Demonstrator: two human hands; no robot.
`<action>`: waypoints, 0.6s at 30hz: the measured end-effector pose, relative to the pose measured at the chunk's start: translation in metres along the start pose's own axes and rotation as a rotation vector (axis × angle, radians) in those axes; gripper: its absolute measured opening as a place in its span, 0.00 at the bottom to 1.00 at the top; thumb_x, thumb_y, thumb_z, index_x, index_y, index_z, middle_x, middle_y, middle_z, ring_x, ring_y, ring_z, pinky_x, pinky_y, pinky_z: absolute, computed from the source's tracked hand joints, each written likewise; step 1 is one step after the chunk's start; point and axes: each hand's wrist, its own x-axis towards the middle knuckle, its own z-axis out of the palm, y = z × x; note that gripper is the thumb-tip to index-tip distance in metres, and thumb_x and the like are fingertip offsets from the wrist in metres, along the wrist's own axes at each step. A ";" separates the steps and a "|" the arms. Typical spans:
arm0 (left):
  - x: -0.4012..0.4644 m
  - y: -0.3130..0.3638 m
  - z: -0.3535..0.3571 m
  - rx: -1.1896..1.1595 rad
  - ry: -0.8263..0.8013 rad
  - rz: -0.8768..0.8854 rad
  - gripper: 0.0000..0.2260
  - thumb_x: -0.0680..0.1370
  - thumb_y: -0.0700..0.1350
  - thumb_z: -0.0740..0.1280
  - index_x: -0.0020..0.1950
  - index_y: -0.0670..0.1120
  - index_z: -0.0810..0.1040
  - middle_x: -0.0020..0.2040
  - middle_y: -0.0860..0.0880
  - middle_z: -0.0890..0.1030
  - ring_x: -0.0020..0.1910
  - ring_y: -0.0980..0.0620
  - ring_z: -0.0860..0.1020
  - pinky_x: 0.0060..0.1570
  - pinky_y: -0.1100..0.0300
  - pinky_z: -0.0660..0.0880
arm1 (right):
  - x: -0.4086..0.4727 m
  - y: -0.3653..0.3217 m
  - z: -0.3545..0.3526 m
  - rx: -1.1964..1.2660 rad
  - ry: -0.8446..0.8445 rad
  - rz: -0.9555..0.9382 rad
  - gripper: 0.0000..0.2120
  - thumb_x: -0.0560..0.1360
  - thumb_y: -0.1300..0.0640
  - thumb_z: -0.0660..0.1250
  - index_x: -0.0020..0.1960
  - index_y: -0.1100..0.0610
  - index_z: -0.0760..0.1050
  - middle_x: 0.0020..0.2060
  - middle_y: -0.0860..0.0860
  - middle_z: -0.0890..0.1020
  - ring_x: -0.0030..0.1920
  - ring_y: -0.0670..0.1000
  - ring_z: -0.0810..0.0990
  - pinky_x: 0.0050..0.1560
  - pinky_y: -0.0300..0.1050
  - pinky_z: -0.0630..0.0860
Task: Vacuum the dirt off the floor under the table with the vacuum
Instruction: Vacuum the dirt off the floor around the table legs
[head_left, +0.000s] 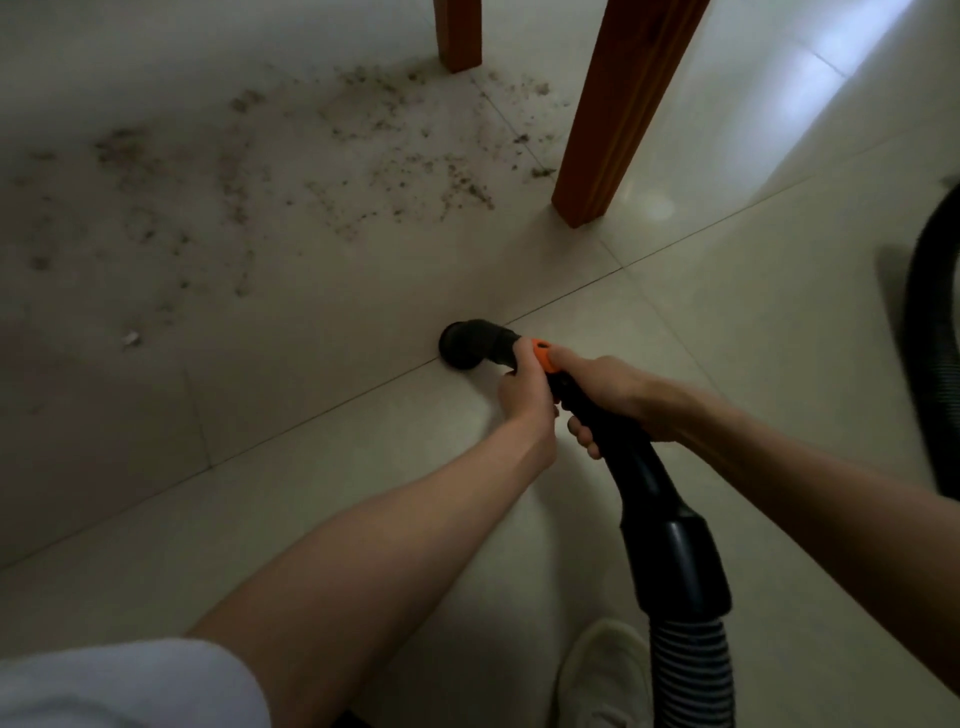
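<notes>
A black vacuum wand (636, 470) with an orange collar (543, 356) points down at the pale tiled floor, its round nozzle (465, 345) near a tile joint. My left hand (524, 392) grips the wand just behind the nozzle, at the orange collar. My right hand (605, 397) grips the handle a little further back, thumb on top. Dark dirt (291, 171) lies scattered across the floor ahead and to the left of the nozzle, reaching the wooden table legs.
Two brown table legs (615, 111) (457, 34) stand at the top, the nearer one just right of the dirt. The ribbed hose (693, 675) runs down past my white shoe (602, 670). Another loop of black hose (930, 332) lies at the right edge.
</notes>
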 end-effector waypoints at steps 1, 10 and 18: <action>-0.002 -0.001 -0.004 -0.017 0.021 0.000 0.13 0.77 0.52 0.60 0.38 0.44 0.70 0.32 0.48 0.71 0.32 0.52 0.69 0.33 0.59 0.66 | -0.001 -0.001 0.003 -0.023 -0.020 0.003 0.25 0.80 0.39 0.53 0.41 0.61 0.69 0.22 0.53 0.73 0.21 0.50 0.71 0.24 0.39 0.73; 0.000 -0.002 -0.059 -0.039 0.124 0.138 0.14 0.78 0.51 0.59 0.35 0.46 0.70 0.28 0.50 0.68 0.28 0.54 0.66 0.30 0.61 0.63 | 0.002 -0.021 0.041 -0.201 -0.150 0.000 0.25 0.79 0.38 0.54 0.43 0.62 0.69 0.24 0.54 0.72 0.22 0.50 0.71 0.25 0.39 0.73; 0.019 0.018 -0.068 -0.112 0.117 0.084 0.12 0.76 0.50 0.61 0.34 0.46 0.71 0.29 0.50 0.69 0.28 0.55 0.66 0.31 0.61 0.64 | 0.007 -0.041 0.047 -0.268 -0.083 -0.051 0.25 0.80 0.40 0.51 0.42 0.61 0.67 0.27 0.56 0.71 0.22 0.49 0.70 0.24 0.39 0.72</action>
